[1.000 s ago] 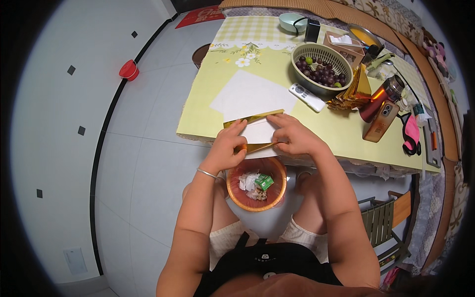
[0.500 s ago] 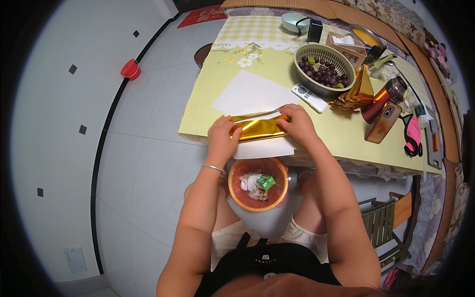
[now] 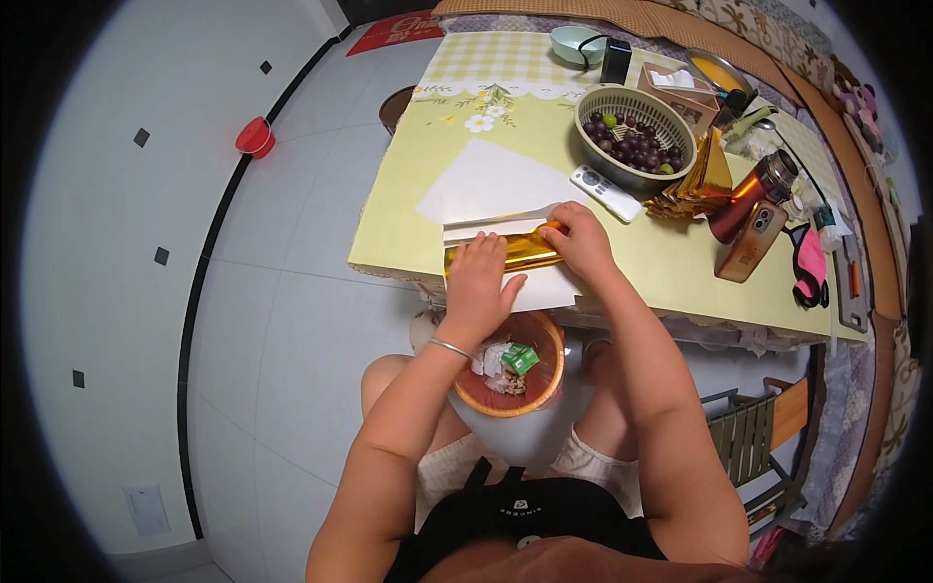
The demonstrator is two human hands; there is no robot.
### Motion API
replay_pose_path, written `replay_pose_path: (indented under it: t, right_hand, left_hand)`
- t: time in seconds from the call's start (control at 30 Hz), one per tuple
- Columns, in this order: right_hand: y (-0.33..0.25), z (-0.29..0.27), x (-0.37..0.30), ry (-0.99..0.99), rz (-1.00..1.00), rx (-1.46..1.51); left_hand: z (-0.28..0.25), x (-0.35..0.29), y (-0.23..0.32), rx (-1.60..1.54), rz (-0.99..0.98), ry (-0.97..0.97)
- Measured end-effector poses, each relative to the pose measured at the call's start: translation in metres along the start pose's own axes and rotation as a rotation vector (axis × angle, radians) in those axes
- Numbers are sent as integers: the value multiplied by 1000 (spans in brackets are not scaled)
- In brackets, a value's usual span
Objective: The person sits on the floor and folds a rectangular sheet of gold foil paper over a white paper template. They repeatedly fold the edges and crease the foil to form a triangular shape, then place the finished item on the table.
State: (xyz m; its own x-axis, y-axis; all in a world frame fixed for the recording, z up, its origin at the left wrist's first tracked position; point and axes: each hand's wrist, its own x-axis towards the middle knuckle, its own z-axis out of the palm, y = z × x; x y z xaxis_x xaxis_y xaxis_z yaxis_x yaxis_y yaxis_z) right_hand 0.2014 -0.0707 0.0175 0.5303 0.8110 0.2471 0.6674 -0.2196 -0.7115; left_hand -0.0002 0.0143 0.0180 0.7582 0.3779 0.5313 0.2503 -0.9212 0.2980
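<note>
At seven o'clock on the yellow-green table (image 3: 680, 275), presses gold foil (image 3: 533, 251) under the flat left hand (image 3: 478, 291); pinches its three-o'clock end with the right hand (image 3: 588, 245). Probably handles light, slick, easily creased; best held gently near both ends.

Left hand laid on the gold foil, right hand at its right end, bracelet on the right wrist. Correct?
One miss: the bracelet is on the left wrist, as the head view shows. The rest stands: left hand laid on the gold foil, right hand at its right end.
</note>
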Motion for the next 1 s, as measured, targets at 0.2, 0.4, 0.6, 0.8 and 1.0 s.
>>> replay_pose_path:
  t: [0.2, 0.4, 0.6, 0.8, 1.0]
  right_hand:
    - [10, -2, -1, -5, 54, 140]
    - [8, -1, -2, -24, 122, 394]
    - [10, -1, -3, 11, 137, 353]
    - [0, 4, -3, 83, -9, -21]
    - [-6, 3, -4, 81, -11, -49]
  left_hand:
    - [-7, 8, -30, -46, -111, -16]
    - [-9, 11, -48, -292, -256, 36]
    - [-14, 11, -51, -354, -278, -9]
    - [-13, 10, -34, 158, -108, -55]
    - [-3, 6, -12, -1, 58, -252]
